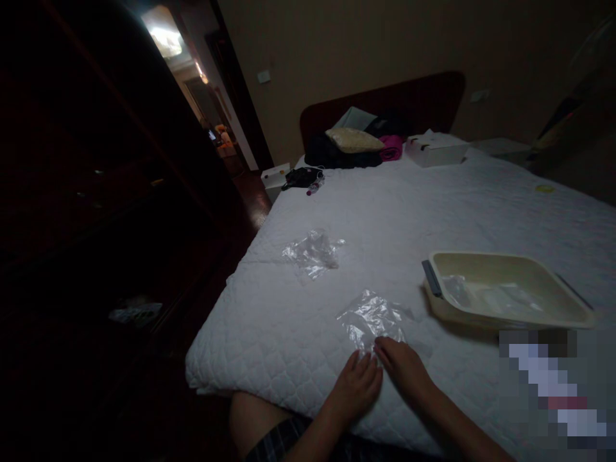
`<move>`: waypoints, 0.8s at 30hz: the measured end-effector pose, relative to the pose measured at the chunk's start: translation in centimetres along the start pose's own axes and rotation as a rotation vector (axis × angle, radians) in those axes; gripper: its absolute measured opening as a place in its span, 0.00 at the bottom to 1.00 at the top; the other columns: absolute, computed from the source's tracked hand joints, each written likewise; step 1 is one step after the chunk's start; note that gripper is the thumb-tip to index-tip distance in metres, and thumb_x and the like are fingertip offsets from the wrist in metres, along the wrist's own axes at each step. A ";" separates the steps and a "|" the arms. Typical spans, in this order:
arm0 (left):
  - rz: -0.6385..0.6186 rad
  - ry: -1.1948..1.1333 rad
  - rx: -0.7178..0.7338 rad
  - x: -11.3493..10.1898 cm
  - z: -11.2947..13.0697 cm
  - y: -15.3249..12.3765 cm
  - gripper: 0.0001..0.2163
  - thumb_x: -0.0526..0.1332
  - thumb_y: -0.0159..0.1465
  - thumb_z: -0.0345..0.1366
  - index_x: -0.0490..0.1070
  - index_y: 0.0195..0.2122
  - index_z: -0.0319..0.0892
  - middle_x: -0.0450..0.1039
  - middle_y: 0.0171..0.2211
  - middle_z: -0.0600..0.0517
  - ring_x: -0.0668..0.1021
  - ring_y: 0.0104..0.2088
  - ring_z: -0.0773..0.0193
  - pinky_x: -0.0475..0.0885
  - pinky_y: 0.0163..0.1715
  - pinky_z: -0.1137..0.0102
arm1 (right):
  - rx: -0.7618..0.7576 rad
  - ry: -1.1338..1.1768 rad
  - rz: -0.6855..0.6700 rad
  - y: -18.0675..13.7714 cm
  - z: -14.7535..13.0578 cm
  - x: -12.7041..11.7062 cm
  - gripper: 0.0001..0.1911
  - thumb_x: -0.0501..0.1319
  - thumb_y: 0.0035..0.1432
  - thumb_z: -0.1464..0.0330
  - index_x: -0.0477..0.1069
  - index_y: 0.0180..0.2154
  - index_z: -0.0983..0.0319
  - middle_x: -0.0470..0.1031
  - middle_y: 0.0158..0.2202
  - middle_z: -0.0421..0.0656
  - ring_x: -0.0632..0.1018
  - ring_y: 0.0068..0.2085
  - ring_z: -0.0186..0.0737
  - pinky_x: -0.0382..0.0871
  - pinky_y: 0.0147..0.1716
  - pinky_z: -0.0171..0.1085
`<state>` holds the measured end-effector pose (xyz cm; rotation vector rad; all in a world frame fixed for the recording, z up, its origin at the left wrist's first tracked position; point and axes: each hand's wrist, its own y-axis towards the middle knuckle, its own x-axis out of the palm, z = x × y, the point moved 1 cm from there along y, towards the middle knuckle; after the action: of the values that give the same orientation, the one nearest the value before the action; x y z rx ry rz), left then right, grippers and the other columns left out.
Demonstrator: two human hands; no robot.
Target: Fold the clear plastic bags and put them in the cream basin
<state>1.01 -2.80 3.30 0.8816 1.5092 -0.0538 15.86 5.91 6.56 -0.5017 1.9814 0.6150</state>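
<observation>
A crumpled clear plastic bag (373, 317) lies on the white quilted bed in front of me. At its near edge my left hand (357, 384) has its fingers bent down on the film, gripping it. Close beside, the fingers of my right hand (403, 366) are pressed together on the same edge of the bag. The two hands almost touch. Farther up the bed rests a second crumpled clear plastic bag (315, 252), apart from both hands.
To the right stands a cream plastic bin (510, 260) with grey handles and clear plastic pieces inside. At the headboard are a pile of clothes and a beige cushion (359, 140), a white box (436, 151) and a small bottle (315, 186). The bed's left edge (209, 321) drops to dark floor.
</observation>
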 end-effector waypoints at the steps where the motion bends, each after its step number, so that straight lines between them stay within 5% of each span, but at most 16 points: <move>1: -0.026 -0.002 -0.001 0.0 0.0 0.1 0.12 0.51 0.64 0.31 0.65 0.48 0.39 0.70 0.49 0.46 0.68 0.54 0.57 0.56 0.56 0.56 | 0.026 0.037 0.013 0.0 0.2 -0.4 0.12 0.48 0.62 0.67 0.69 0.39 0.61 0.77 0.35 0.44 0.77 0.34 0.39 0.69 0.34 0.36; 5: -0.087 -0.021 -0.050 0.0 -0.4 -0.1 0.11 0.49 0.65 0.30 0.67 0.46 0.39 0.71 0.48 0.46 0.68 0.53 0.58 0.56 0.56 0.56 | 0.050 0.106 0.068 -0.6 2.3 -2.2 0.14 0.48 0.61 0.67 0.69 0.43 0.62 0.76 0.40 0.47 0.76 0.40 0.40 0.69 0.40 0.38; 10: -0.098 -0.021 -0.103 -0.1 -0.8 -0.4 0.12 0.50 0.63 0.30 0.68 0.46 0.38 0.70 0.49 0.45 0.70 0.51 0.57 0.59 0.53 0.58 | -0.178 -0.034 0.033 -2.5 4.7 -3.2 0.12 0.51 0.57 0.71 0.72 0.39 0.61 0.77 0.36 0.46 0.76 0.37 0.43 0.68 0.38 0.41; 15: -0.169 -0.060 -0.143 -0.8 -0.8 0.2 0.19 0.51 0.62 0.37 0.62 0.54 0.36 0.67 0.52 0.42 0.67 0.54 0.53 0.54 0.55 0.54 | -0.338 -0.160 0.133 -4.2 4.2 -3.2 0.16 0.50 0.56 0.76 0.70 0.43 0.61 0.75 0.40 0.49 0.74 0.40 0.43 0.66 0.40 0.43; 19: -0.140 -0.008 -0.098 -0.7 -0.4 0.4 0.14 0.50 0.63 0.32 0.66 0.49 0.39 0.65 0.54 0.45 0.61 0.58 0.52 0.45 0.58 0.51 | -0.489 -0.211 0.177 -4.5 3.2 -2.7 0.21 0.47 0.55 0.80 0.68 0.47 0.61 0.75 0.43 0.49 0.74 0.44 0.43 0.63 0.44 0.46; 24: -0.120 0.033 -0.078 0.2 0.2 -0.1 0.12 0.51 0.65 0.32 0.66 0.47 0.40 0.68 0.52 0.47 0.66 0.55 0.55 0.45 0.58 0.51 | -0.452 -0.078 0.128 -4.5 2.1 -2.1 0.15 0.49 0.57 0.76 0.69 0.42 0.59 0.77 0.37 0.44 0.76 0.39 0.40 0.61 0.47 0.48</move>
<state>1.17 -2.84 3.04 0.7329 1.5836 -0.0681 20.87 3.87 6.63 -0.6128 1.8096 1.1578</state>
